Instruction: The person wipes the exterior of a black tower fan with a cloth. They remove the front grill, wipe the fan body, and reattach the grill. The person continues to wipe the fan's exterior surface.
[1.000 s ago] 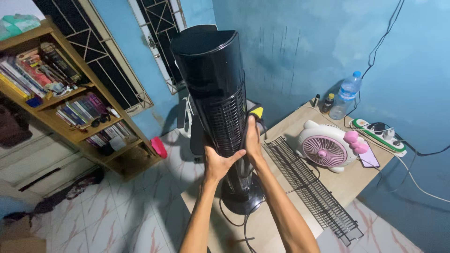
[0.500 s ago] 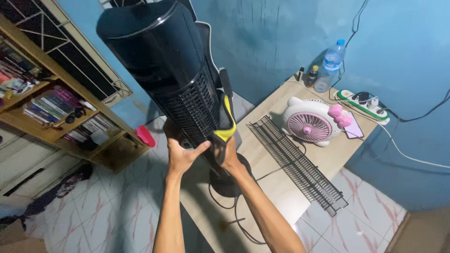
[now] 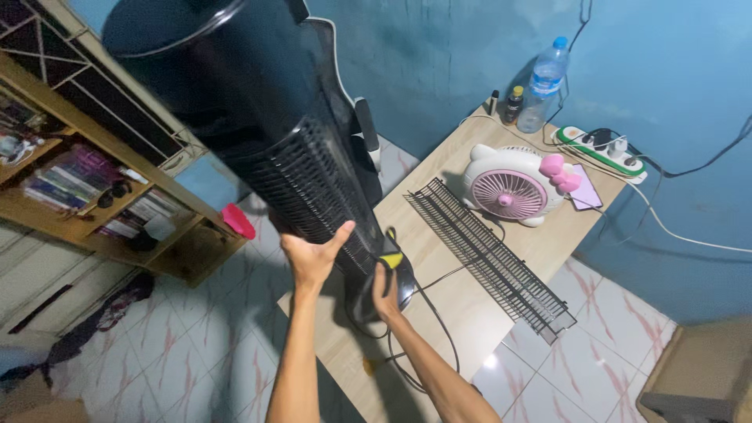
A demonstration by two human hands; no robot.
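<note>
Your left hand (image 3: 312,258) wraps open fingers round the tilted black fan (image 3: 274,149). Your right hand (image 3: 384,288) grips its bottom, at the table's (image 3: 470,313) left edge, beside a grille (image 3: 486,254).

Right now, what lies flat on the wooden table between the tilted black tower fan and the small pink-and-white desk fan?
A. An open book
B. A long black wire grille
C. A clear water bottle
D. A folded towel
B. A long black wire grille lies flat on the wooden table, between the black tower fan and the pink-and-white desk fan.
</note>
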